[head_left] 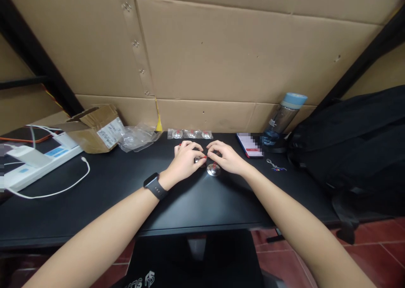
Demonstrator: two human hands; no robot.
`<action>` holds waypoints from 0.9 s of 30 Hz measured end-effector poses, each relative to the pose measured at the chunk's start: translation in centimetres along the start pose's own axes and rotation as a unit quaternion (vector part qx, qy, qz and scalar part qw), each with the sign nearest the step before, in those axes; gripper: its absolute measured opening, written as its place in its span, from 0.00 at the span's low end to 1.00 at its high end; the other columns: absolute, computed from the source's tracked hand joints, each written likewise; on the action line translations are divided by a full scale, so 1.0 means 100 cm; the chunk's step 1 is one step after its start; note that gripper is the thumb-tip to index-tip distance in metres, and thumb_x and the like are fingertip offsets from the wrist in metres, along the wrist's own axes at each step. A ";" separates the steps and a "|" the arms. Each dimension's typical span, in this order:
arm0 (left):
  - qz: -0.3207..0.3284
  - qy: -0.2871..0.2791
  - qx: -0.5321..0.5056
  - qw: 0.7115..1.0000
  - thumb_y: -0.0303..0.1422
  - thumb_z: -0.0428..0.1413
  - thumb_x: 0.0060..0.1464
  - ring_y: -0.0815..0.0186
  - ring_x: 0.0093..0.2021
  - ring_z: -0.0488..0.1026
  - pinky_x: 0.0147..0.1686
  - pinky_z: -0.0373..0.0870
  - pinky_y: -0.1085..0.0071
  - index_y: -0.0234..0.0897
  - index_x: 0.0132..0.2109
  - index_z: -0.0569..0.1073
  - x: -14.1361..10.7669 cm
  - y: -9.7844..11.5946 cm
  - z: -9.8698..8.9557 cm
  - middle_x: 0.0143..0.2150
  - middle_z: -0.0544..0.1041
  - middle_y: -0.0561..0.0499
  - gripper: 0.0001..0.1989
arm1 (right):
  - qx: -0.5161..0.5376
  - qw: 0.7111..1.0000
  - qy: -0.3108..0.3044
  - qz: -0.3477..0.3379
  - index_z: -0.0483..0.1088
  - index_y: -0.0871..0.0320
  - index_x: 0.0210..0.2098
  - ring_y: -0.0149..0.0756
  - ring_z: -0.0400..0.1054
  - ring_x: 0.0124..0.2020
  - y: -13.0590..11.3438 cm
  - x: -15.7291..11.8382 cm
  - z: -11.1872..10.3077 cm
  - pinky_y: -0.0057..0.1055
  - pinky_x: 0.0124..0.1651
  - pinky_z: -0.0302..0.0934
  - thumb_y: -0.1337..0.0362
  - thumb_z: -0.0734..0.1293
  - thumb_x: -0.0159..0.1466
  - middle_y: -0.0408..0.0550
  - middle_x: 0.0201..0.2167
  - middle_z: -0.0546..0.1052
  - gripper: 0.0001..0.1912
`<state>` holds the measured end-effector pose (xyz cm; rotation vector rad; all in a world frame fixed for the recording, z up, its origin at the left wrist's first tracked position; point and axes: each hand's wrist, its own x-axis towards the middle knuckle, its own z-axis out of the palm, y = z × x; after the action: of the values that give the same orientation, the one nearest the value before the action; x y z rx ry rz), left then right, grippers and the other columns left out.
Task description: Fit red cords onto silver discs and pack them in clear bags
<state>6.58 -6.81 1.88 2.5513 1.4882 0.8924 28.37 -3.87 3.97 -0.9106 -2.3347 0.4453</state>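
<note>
My left hand (pixel 186 161), with a dark watch on its wrist, is closed, thumb and fingertips drawn together at a bit of red cord. Partly hidden beneath those fingers is a shiny metal disc (pixel 197 159). Opposite it, almost touching, my right hand (pixel 226 158) has its fingers curled and thumb and forefinger pinched; what lies between them is too small to make out. A second round metal disc (pixel 213 170) with a red cord lies on the black table just below the right fingers. Behind both hands, several similar discs (pixel 191 134) lie in a row in clear plastic.
To the left are an open cardboard box (pixel 95 130), crumpled clear plastic bags (pixel 139 137) and a white power strip (pixel 41 165) with cables. At right stand a phone (pixel 249 145), a water bottle (pixel 280 119), a keychain (pixel 276 166) and a black backpack (pixel 354 144). Cardboard (pixel 221 60) walls the back.
</note>
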 end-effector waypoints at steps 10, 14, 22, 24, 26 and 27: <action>0.044 -0.034 0.047 0.997 0.36 0.59 0.64 0.58 0.48 0.69 0.46 0.48 0.55 0.52 0.40 0.83 0.000 -0.004 -0.015 0.41 0.83 0.54 0.08 | -0.027 0.981 -0.193 -0.010 0.80 0.56 0.36 0.34 0.69 0.32 0.013 -0.006 -0.023 0.29 0.37 0.62 0.58 0.73 0.63 0.45 0.33 0.78 0.08; 0.047 -0.028 0.053 0.997 0.33 0.57 0.65 0.58 0.49 0.70 0.47 0.48 0.54 0.49 0.40 0.83 0.001 -0.002 -0.017 0.40 0.84 0.52 0.10 | -0.021 0.982 -0.187 -0.024 0.80 0.55 0.37 0.34 0.70 0.34 0.013 -0.005 -0.018 0.30 0.39 0.63 0.61 0.72 0.63 0.46 0.35 0.78 0.06; 0.041 -0.025 0.057 0.997 0.34 0.55 0.65 0.56 0.53 0.70 0.52 0.48 0.53 0.51 0.40 0.84 0.001 -0.005 -0.015 0.40 0.84 0.52 0.12 | 0.004 0.986 -0.163 -0.038 0.79 0.56 0.35 0.37 0.73 0.42 0.007 -0.003 -0.010 0.32 0.46 0.66 0.65 0.73 0.62 0.48 0.40 0.78 0.03; 0.035 -0.026 0.055 0.998 0.34 0.54 0.65 0.56 0.54 0.70 0.53 0.48 0.52 0.51 0.40 0.84 0.002 -0.005 -0.014 0.40 0.84 0.52 0.12 | -0.001 0.986 -0.160 -0.043 0.79 0.56 0.35 0.38 0.73 0.42 0.007 -0.004 -0.009 0.33 0.47 0.66 0.67 0.71 0.62 0.48 0.41 0.78 0.02; 0.027 -0.026 0.053 0.998 0.34 0.54 0.66 0.56 0.54 0.70 0.53 0.48 0.52 0.51 0.39 0.83 0.002 -0.005 -0.014 0.39 0.84 0.52 0.13 | -0.016 0.988 -0.146 -0.051 0.77 0.56 0.35 0.38 0.73 0.42 0.009 -0.004 -0.009 0.35 0.47 0.66 0.68 0.70 0.62 0.48 0.41 0.78 0.03; 0.023 -0.025 0.051 0.998 0.34 0.53 0.66 0.55 0.54 0.70 0.53 0.48 0.51 0.50 0.39 0.83 0.002 -0.004 -0.014 0.39 0.84 0.52 0.13 | -0.026 0.989 -0.133 -0.054 0.76 0.56 0.34 0.39 0.73 0.42 0.010 -0.004 -0.010 0.36 0.48 0.66 0.69 0.70 0.62 0.48 0.41 0.78 0.03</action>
<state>5.59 -6.75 3.02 2.6685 1.5063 0.7705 29.75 -3.38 4.09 -0.7832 -2.6347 0.4901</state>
